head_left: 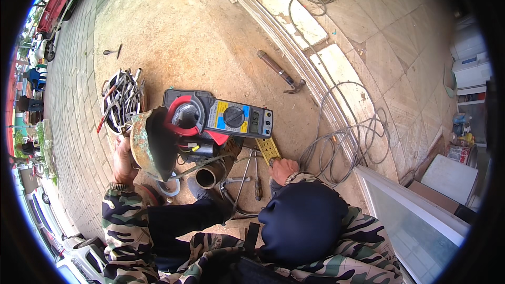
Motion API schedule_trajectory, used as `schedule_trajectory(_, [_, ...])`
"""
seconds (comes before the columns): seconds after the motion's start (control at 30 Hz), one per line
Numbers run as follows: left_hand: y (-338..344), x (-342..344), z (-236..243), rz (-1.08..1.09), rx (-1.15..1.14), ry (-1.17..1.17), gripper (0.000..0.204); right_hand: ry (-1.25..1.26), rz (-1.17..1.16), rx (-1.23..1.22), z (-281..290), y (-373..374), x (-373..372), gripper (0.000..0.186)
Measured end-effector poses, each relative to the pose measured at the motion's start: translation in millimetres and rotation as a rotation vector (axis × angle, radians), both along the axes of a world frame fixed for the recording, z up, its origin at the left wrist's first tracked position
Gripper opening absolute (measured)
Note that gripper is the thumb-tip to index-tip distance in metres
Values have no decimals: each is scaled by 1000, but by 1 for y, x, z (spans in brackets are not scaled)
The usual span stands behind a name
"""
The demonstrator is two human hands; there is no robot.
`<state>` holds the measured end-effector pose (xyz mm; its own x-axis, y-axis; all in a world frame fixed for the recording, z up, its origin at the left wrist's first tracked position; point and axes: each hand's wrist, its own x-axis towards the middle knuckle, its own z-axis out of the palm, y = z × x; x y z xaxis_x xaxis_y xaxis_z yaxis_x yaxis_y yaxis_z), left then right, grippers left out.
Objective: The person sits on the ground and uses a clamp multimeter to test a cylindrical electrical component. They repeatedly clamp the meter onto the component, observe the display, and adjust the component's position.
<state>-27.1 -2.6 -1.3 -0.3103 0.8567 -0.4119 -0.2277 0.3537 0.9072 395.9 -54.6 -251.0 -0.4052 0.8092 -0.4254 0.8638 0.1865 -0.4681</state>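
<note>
My left hand [124,164] is closed on the left edge of a bell-shaped metal cover [139,144] with worn green paint and a dark hollow inside. A clamp meter [231,118] with a red jaw, a dial and a lit display lies face up beside the cover, on top of other parts. Below it are a dark cylindrical part [199,149] with coloured wires and a rusty metal pipe [209,173] with its open end toward me. On the right, my right hand [284,170] has its fingers curled at the near end of a yellow power strip [269,149].
A bucket [109,121] full of hand tools stands left of the cover. A hammer [281,71] lies ahead, a screwdriver [258,185] near my feet. Loose grey cable [344,139] coils on the right by a door frame [415,208]. A small bowl [169,186] sits by my foot.
</note>
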Motion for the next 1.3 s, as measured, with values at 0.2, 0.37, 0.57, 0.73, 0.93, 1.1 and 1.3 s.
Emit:
schedule_trajectory(0.2, [3, 2, 6, -59, 16, -6, 40, -47, 26, -104, 9, 11, -2, 39])
schedule_trajectory(0.37, [1, 7, 8, -23, 10, -23, 44, -25, -14, -99, 53, 14, 3, 41])
schedule_trajectory(0.57, [-9, -18, -5, -114, -42, 311, 34, -232, -245, -137, 51, 43, 47, 49])
schedule_trajectory(0.73, [14, 21, 22, -68, -17, 53, 25, -113, -191, -44, 116, 111, 64, 46])
schedule_trajectory(0.93, [2, 2, 25, -186, -27, 109, 41, 114, 157, -9, 267, 199, -7, 65])
schedule_trajectory(1.1, [17, 11, 19, -201, 2, 28, 42, -143, 430, 200, 326, 188, -72, 97])
schedule_trajectory(1.3, [1, 4, 28, -143, -21, 68, 45, -243, 292, 2, 292, 180, -126, 116])
